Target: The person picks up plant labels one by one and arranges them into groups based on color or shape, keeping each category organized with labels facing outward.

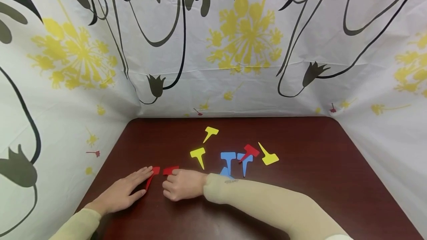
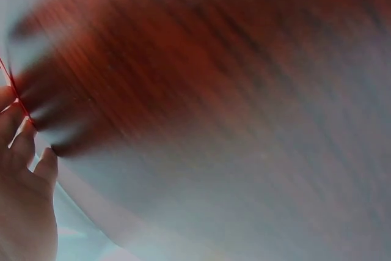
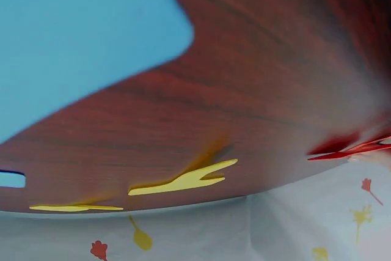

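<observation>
My left hand (image 1: pixel 121 192) lies at the left of the table with straight fingers, their tips over a red T-shaped plant tag (image 1: pixel 156 170). A thin red edge of that tag (image 2: pixel 13 87) shows at the fingertips in the left wrist view. Just to the right, my right hand (image 1: pixel 185 185) has its fingers curled at a second red plant tag (image 1: pixel 170 170), gripping it; the tag's stem is hidden by the hand. Red tags (image 3: pixel 348 151) appear at the right edge of the right wrist view, one overlapping the other there.
Beyond the right forearm lie blue plant tags (image 1: pixel 228 156), one partly hidden by the sleeve (image 1: pixel 253 192). Another red tag (image 1: pixel 251 150) overlaps a blue one (image 1: pixel 246 160). Yellow tags (image 1: pixel 198 154) are scattered farther back on the dark table (image 1: pixel 317 166). A patterned cloth (image 1: pixel 200 55) surrounds it.
</observation>
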